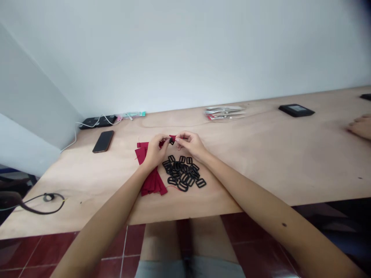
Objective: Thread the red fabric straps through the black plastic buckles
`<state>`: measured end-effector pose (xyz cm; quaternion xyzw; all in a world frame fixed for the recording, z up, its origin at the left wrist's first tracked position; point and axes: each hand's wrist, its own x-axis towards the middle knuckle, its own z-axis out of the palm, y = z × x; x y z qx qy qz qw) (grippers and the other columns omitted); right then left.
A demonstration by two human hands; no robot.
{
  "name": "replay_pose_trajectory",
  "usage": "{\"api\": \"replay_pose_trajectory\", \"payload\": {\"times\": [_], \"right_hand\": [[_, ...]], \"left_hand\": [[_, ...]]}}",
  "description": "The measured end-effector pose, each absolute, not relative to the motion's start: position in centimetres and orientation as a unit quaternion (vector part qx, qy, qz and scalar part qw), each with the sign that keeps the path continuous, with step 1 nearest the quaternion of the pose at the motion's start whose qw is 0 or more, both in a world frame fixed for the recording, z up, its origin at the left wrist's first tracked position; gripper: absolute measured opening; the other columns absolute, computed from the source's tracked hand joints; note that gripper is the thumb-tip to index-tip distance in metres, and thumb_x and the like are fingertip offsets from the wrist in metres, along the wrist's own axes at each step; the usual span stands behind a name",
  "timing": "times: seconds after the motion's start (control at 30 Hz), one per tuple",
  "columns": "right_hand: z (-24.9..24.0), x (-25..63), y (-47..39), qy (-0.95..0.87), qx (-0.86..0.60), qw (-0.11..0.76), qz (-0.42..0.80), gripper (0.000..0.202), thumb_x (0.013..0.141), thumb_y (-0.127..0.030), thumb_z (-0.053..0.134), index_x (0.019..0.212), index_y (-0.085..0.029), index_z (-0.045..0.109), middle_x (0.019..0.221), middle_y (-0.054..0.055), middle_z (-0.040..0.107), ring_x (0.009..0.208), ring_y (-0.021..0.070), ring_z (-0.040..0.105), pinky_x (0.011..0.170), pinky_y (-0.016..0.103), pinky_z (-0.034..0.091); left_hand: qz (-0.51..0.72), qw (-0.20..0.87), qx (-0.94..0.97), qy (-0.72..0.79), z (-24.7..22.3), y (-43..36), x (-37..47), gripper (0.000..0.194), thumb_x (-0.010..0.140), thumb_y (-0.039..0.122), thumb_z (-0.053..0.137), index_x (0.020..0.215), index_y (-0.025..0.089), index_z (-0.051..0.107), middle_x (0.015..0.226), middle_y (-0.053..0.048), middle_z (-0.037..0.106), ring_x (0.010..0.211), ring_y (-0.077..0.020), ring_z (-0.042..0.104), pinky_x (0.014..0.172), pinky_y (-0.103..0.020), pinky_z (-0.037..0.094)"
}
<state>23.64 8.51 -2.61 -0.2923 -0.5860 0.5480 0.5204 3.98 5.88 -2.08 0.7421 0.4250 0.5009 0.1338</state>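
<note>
Above the table, my left hand point(155, 151) pinches a small black slider buckle point(172, 141), partly hidden by the fingers. My right hand point(191, 144) is closed on a red fabric strap point(173, 137) that meets the buckle; whether it passes through the slot is too small to tell. Under and beside my left wrist lies a pile of red straps point(153, 184), some with loose threads. Between my forearms, several black slider buckles point(183, 170) are heaped on the wood.
A phone point(103, 141) lies left on the wooden table point(249, 146). Black boxes with a white cable point(98, 122) and flat packets point(224, 112) line the wall. Further right are a black device point(296, 110) and another person's hand point(361, 126). A dark cable point(43, 210) loops at front left.
</note>
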Motion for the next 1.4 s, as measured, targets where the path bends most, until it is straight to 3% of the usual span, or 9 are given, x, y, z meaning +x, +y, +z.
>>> {"api": "replay_pose_trajectory", "payload": {"times": [0.23,0.37,0.5,0.7,0.9,1.07,1.27,1.4], "right_hand": [[-2.6,23.3,8.7,-0.606,-0.277,0.505,0.549,0.048,0.068,-0.055,0.095,0.086,-0.02,0.068,0.084,0.003,0.072,0.068,0.015,0.063,0.063,0.029,0.054],[-2.7,23.5,8.7,-0.625,-0.295,0.487,0.535,0.045,0.075,-0.059,0.089,0.077,-0.019,0.067,0.07,0.0,0.066,0.062,0.0135,0.057,0.062,0.029,0.051],[-2.4,23.6,8.4,-0.629,-0.297,0.483,0.532,0.046,0.079,-0.061,0.086,0.076,-0.019,0.067,0.069,0.0,0.066,0.063,0.0144,0.058,0.065,0.029,0.05],[-1.9,23.7,8.1,-0.633,-0.283,0.474,0.542,0.043,0.079,-0.058,0.087,0.078,-0.019,0.067,0.069,-0.002,0.06,0.061,0.012,0.051,0.059,0.027,0.041],[-1.4,24.1,8.3,-0.536,-0.254,0.507,0.626,0.036,0.077,-0.046,0.088,0.076,-0.021,0.063,0.062,-0.006,0.052,0.058,0.0115,0.047,0.062,0.028,0.042],[-0.2,24.8,8.4,-0.472,-0.244,0.54,0.653,0.03,0.071,-0.04,0.087,0.082,-0.022,0.065,0.079,-0.001,0.065,0.063,0.0129,0.05,0.064,0.03,0.047],[0.5,25.8,8.3,-0.443,-0.217,0.554,0.671,0.024,0.078,-0.036,0.078,0.082,-0.025,0.057,0.117,0.003,0.078,0.068,0.0143,0.056,0.076,0.035,0.056],[0.3,26.2,8.7,-0.454,-0.219,0.56,0.657,0.021,0.083,-0.041,0.073,0.082,-0.025,0.06,0.114,0.003,0.08,0.071,0.0171,0.059,0.081,0.04,0.059]], "left_hand": [[0.542,0.166,0.704,0.429,-2.0,5.5,4.4,0.014,0.1,0.026,0.069,0.113,0.021,0.072,0.107,-0.008,0.079,0.1,-0.022,0.077,0.092,-0.039,0.064],[0.526,0.158,0.723,0.419,-1.8,5.3,4.4,0.019,0.101,0.025,0.066,0.12,0.021,0.071,0.112,-0.009,0.079,0.104,-0.0224,0.077,0.096,-0.041,0.064],[0.491,0.12,0.768,0.394,-1.3,5.0,4.5,0.027,0.096,0.026,0.073,0.122,0.023,0.072,0.122,-0.009,0.078,0.115,-0.0259,0.074,0.105,-0.047,0.06],[0.492,0.092,0.777,0.381,-0.8,4.7,4.4,0.024,0.093,0.029,0.08,0.115,0.025,0.073,0.111,-0.007,0.078,0.107,-0.025,0.073,0.097,-0.044,0.061],[0.48,0.08,0.769,0.413,-1.3,5.2,3.7,0.025,0.092,0.029,0.079,0.116,0.024,0.072,0.112,-0.007,0.078,0.106,-0.025,0.073,0.097,-0.043,0.061],[0.489,0.084,0.755,0.428,-1.6,5.7,3.2,0.028,0.091,0.03,0.08,0.117,0.024,0.072,0.116,-0.008,0.078,0.108,-0.0262,0.074,0.099,-0.045,0.061],[0.491,0.088,0.75,0.434,-1.5,6.0,2.9,0.028,0.091,0.028,0.08,0.117,0.021,0.071,0.116,-0.009,0.077,0.109,-0.0255,0.074,0.101,-0.044,0.06],[0.492,0.095,0.753,0.427,-1.6,6.3,2.6,0.028,0.091,0.029,0.081,0.116,0.021,0.072,0.112,-0.008,0.076,0.104,-0.0237,0.073,0.096,-0.041,0.061]]}}
